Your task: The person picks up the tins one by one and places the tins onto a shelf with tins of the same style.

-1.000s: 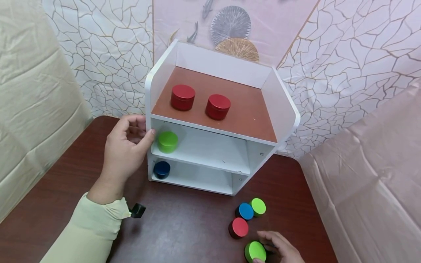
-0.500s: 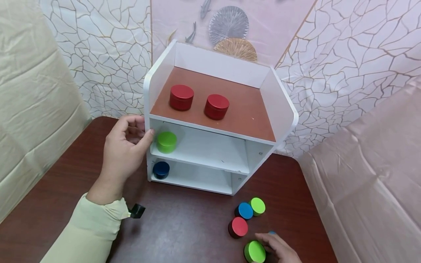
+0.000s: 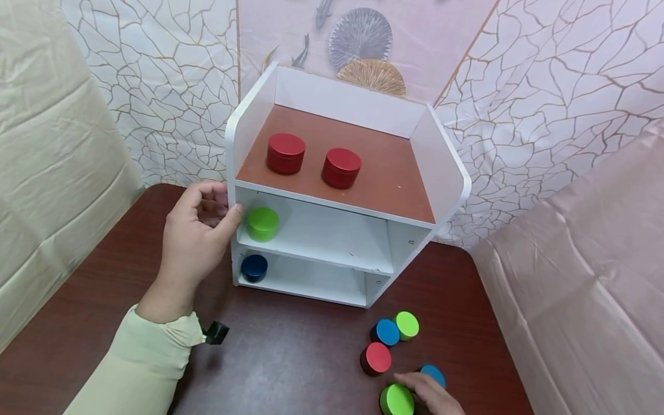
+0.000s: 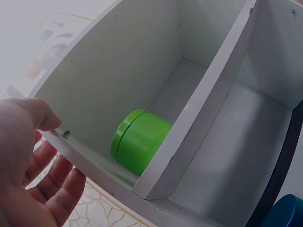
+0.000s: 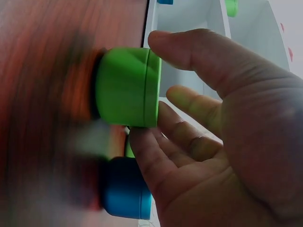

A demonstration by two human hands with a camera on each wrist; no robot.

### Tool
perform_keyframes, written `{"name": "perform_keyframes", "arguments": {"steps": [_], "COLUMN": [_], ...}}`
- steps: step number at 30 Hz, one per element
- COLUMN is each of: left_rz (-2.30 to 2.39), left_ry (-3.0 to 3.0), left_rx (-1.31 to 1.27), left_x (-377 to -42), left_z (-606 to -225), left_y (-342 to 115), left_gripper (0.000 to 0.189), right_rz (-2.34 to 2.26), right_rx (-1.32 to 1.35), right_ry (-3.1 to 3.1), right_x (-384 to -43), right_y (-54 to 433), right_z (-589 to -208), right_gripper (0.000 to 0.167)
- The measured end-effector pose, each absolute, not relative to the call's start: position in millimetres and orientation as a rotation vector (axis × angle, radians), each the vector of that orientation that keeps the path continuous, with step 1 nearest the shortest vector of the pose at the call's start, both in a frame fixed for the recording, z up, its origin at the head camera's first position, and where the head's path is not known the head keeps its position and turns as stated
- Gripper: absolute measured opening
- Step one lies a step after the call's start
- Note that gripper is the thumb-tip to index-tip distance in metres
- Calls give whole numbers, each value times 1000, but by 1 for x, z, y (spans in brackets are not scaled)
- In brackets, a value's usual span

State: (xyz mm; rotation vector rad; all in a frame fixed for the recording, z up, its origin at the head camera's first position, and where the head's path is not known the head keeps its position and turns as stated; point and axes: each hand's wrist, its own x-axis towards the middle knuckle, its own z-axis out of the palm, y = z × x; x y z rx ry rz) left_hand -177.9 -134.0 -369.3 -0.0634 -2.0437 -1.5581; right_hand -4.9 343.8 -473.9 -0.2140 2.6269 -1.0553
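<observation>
My left hand (image 3: 189, 245) grips the left side panel of a small white shelf unit (image 3: 321, 233), thumb at the front edge and fingers behind the outer face. In the left wrist view a green tin (image 4: 142, 142) sits inside, near that hand. At the bottom right, my right hand (image 3: 434, 396) pinches another round green tin (image 3: 397, 400) by its sides. The right wrist view has the thumb at one edge of its lid and a finger at the opposite side. A blue tin (image 3: 433, 375) stands just beyond that hand, partly hidden by it.
Two red tins (image 3: 286, 153) stand on the brown top board. A dark blue tin (image 3: 254, 268) occupies the bottom shelf's left end. On the table, a red tin (image 3: 376, 358), a blue tin (image 3: 385, 332) and a green tin (image 3: 407, 325) cluster before the unit.
My right hand and the green tin at it have shifted slightly left, and the blue tin behind that hand has come into view. The left hand holds its place on the shelf unit.
</observation>
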Motion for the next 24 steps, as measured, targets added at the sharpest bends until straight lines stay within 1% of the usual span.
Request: {"name": "perform_keyframes", "arguments": {"steps": [4, 10, 15, 24], "left_rz": [-1551, -1546, -1542, -1551], "left_ry": [-2029, -2033, -2046, -2042], "left_rx": [-79, -79, -69, -78], "left_x": [-178, -179, -178, -178], "left_z": [-370, -370, -370, -368], "left_y": [-134, -134, -135, -134], "left_gripper": [36, 36, 37, 37], "right_rz": [-1040, -1053, -1037, -961], "right_rx": [-197, -242, -227, -167], "right_ry": [2603, 2617, 2622, 2674], "right_x": [-6, -6, -6, -5], "right_y": [342, 343, 342, 335], "right_z": [-476, -482, -485, -484], "right_gripper": [63, 57, 56, 61]}}
